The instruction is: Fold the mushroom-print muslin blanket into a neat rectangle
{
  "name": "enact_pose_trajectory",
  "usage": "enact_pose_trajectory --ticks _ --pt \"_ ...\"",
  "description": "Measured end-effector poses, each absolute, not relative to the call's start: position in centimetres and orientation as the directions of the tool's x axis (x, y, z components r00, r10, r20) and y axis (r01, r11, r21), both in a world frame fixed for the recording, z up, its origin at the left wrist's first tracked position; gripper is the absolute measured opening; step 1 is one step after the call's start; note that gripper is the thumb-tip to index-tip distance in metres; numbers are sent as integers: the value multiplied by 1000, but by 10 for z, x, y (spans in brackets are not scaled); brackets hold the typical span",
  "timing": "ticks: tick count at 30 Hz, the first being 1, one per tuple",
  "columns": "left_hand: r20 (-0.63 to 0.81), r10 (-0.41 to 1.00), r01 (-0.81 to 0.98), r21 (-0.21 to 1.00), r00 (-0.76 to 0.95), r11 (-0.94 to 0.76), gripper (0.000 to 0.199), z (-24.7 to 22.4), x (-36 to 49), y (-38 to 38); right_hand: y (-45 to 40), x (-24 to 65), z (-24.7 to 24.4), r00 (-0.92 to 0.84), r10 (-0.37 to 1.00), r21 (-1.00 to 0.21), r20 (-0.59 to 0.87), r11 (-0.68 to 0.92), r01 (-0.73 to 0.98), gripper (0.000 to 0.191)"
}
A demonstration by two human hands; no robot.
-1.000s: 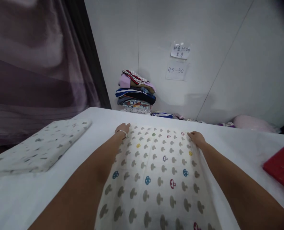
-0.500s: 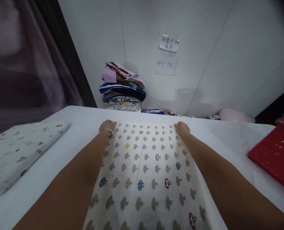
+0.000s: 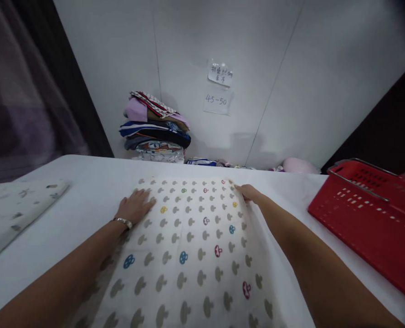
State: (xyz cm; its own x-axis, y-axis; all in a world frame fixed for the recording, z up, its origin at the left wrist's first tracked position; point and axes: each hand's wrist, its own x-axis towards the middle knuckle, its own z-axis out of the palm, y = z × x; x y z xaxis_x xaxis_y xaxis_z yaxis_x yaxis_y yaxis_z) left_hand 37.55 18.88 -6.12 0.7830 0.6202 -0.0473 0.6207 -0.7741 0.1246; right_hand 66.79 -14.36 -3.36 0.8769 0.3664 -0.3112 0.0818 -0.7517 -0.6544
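Note:
A cream cloth [image 3: 188, 237] printed with grey and a few coloured mushrooms is spread lengthwise before me, its near end running out of view. My left hand [image 3: 135, 207], with a bracelet at the wrist, rests flat on its upper left part, fingers stretched out. At the upper right edge, my right hand [image 3: 246, 192] has its fingers closed on the cloth's border; the fingertips are partly hidden. Below that hand, the right side of the cloth hangs in a loose slope.
A folded patterned cloth [image 3: 14, 214] lies at the left on the white table [image 3: 89, 182]. On the right stands a red plastic basket [image 3: 366, 218] with metal handles. Stacked folded fabrics [image 3: 156, 127] and a pink bundle [image 3: 299, 165] sit by the back wall, below paper signs [image 3: 217, 100].
My left hand has let go of the far left corner and come nearer, flattening on the cloth. My right hand has slid slightly nearer along the right edge. The view has turned right.

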Motion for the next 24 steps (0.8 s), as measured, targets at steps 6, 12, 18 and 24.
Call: enact_pose_trajectory --ticks 6,12,18,24 --pt "-84 546 552 82 833 -830 55 -48 364 150 -199 612 -32 731 446 -816 -517 -514 -264 40" --pt "-41 340 340 234 939 -911 49 -49 341 49 -257 560 -46 611 549 -821 -571 -375 -430 40" --pt "13 150 123 506 989 -854 44 -36 366 -67 -296 504 -46 554 608 -821 -568 -372 -433 37" --pt "-45 216 200 591 975 -781 26 -27 417 -140 -324 454 -43 541 652 -845 -532 -364 -393 30"
